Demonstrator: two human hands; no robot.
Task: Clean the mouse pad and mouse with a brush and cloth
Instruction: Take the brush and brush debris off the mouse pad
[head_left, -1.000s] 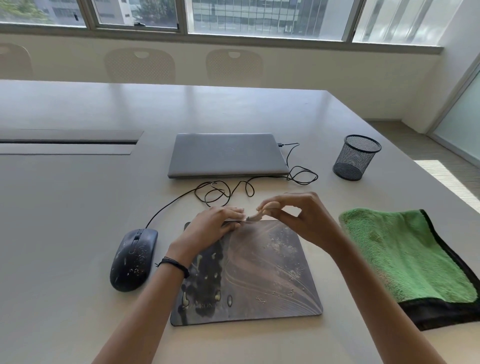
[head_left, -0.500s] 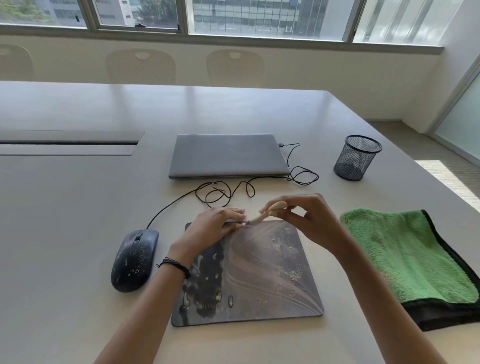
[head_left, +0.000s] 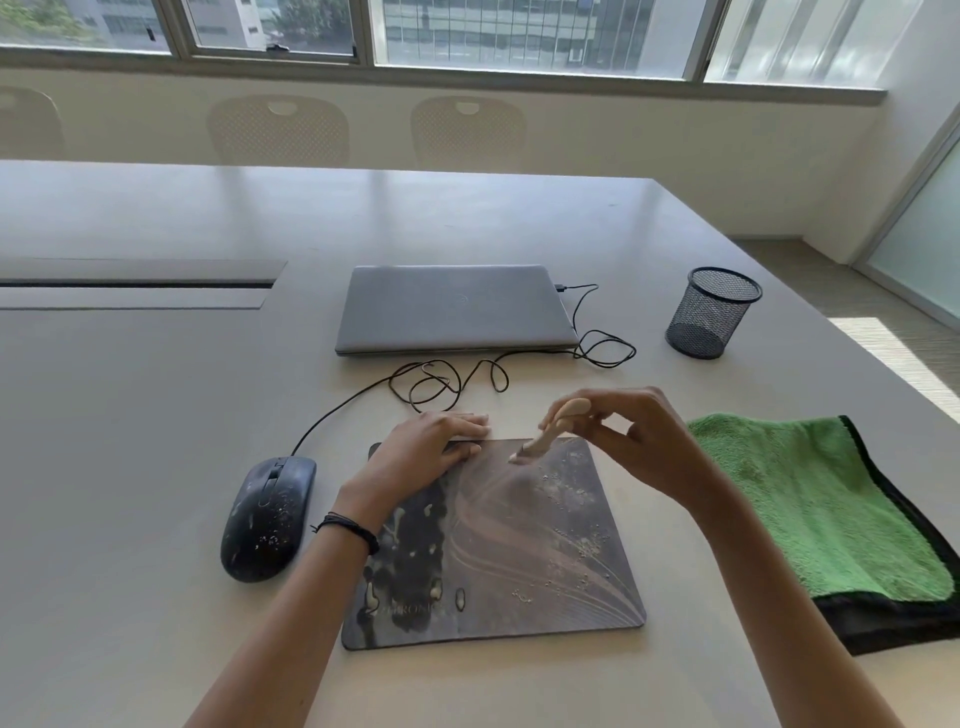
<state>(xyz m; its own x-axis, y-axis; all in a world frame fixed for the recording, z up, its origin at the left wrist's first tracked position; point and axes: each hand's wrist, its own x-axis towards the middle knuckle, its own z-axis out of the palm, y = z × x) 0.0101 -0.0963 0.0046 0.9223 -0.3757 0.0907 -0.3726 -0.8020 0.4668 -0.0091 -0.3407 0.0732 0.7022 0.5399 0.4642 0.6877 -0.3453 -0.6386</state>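
A dark patterned mouse pad (head_left: 519, 561) lies on the table, speckled with pale crumbs on its right half. My left hand (head_left: 426, 452) lies flat on the pad's far left corner, fingers straight. My right hand (head_left: 639, 441) pinches a small beige brush (head_left: 550, 428) by its handle, tilted so its tip meets the pad near the far edge. A black wired mouse (head_left: 267, 517), dotted with crumbs, sits left of the pad. A green cloth (head_left: 826, 509) with a black border lies to the right.
A closed grey laptop (head_left: 452, 309) sits beyond the pad, the mouse cable (head_left: 441, 382) coiled in front of it. A black mesh pen cup (head_left: 711, 312) stands at the far right. The table's right edge runs just past the cloth.
My right hand has lifted and tilted the brush more upright, its tip now down on the pad. My left hand has flattened on the pad's far corner.
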